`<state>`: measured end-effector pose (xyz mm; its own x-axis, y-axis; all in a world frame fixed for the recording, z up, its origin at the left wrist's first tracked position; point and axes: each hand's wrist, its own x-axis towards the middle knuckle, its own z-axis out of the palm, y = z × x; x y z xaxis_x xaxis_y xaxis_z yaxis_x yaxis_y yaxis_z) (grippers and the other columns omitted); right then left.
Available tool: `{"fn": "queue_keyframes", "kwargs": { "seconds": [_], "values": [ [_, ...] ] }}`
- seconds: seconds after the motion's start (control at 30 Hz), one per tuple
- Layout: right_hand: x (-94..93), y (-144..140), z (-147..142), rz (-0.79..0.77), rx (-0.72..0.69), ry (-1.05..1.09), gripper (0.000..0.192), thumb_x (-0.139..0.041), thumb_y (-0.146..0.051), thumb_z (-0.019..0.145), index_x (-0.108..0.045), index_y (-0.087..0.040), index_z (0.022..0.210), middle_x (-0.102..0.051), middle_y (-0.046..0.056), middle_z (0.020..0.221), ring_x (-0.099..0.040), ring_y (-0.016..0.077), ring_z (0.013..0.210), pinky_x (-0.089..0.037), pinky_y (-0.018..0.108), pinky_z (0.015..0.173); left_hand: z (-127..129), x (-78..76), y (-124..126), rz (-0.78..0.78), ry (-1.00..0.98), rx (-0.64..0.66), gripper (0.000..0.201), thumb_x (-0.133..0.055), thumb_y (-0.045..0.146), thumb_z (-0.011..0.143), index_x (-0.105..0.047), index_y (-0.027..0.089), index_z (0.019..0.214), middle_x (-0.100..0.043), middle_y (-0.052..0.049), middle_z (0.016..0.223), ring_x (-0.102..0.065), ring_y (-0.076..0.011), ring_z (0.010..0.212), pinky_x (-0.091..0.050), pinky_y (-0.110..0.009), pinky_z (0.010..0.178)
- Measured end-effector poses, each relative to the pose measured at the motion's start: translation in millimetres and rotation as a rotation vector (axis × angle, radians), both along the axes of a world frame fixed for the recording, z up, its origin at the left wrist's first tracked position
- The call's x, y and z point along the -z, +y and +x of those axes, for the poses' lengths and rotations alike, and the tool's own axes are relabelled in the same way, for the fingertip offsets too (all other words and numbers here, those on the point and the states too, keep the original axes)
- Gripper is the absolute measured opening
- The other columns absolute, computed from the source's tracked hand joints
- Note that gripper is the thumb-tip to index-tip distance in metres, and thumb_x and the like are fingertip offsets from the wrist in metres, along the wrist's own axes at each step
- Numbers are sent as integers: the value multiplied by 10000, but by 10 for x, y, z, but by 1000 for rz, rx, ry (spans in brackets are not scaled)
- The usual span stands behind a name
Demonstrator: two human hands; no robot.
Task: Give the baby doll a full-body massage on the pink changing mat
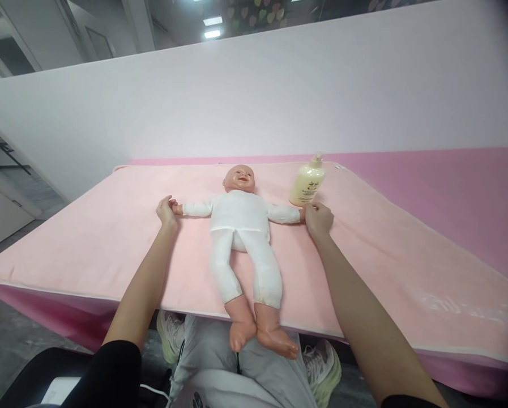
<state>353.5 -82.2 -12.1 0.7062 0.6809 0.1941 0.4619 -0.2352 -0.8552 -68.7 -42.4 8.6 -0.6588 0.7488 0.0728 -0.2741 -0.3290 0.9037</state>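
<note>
A baby doll (242, 226) in white clothes lies on its back on a pink towel (109, 238), head away from me, arms spread, bare feet hanging over the near edge. My left hand (166, 212) grips the doll's hand on the left side. My right hand (319, 220) is closed over the doll's other hand on the right. A pale yellow pump bottle (307, 182) stands upright just beyond my right hand, near the doll's arm.
The towel covers a pink padded table (457, 192) that runs on to the right. A white partition wall (254, 96) rises behind it. My legs in grey trousers and light sneakers (321, 368) show below the table's near edge.
</note>
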Motion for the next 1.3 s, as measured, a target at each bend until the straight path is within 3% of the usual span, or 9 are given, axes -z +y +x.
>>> {"fn": "queue_keyframes", "kwargs": {
  "seconds": [0.2,0.3,0.43,0.63,0.9,1.3],
  "values": [
    [12,14,-11,-10,-1,-33,197,-525,-246,733,-683,-192,838,-664,76,850,-578,222,782,-436,323,733,-132,20,42,12,-233,74,304,-496,476,780,-568,182,801,-525,-8,712,-536,-97,586,-482,-260,652],
    [13,21,-6,30,144,-16,198,-503,-265,762,-650,-189,871,-659,78,885,-578,221,791,-442,336,743,-177,28,38,49,-326,131,377,-433,544,799,-558,189,824,-513,-16,718,-534,-105,593,-483,-262,656],
    [22,20,34,50,280,17,154,-522,-333,783,-600,-211,836,-646,59,888,-577,216,786,-446,347,751,-177,9,17,72,-401,135,324,-425,475,818,-557,179,834,-511,-21,726,-528,-101,598,-481,-251,654],
    [47,15,85,11,199,43,165,-602,-373,720,-570,-213,744,-624,36,798,-552,200,718,-451,343,731,-162,13,19,59,-413,152,195,-483,356,787,-564,183,823,-501,-1,691,-520,-93,576,-479,-248,656],
    [55,6,83,-15,156,8,206,-576,-348,737,-686,-222,858,-667,71,890,-574,225,767,-452,361,732,-131,-31,-12,70,-479,133,169,-488,286,755,-564,162,841,-508,2,647,-513,-91,548,-478,-246,627],
    [-24,-51,37,-83,129,-2,232,-540,-360,822,-686,-209,918,-673,93,964,-601,244,872,-444,371,797,-98,-64,-29,31,-417,113,176,-505,193,666,-568,178,830,-511,4,664,-517,-99,571,-489,-248,645]
  ]
}}
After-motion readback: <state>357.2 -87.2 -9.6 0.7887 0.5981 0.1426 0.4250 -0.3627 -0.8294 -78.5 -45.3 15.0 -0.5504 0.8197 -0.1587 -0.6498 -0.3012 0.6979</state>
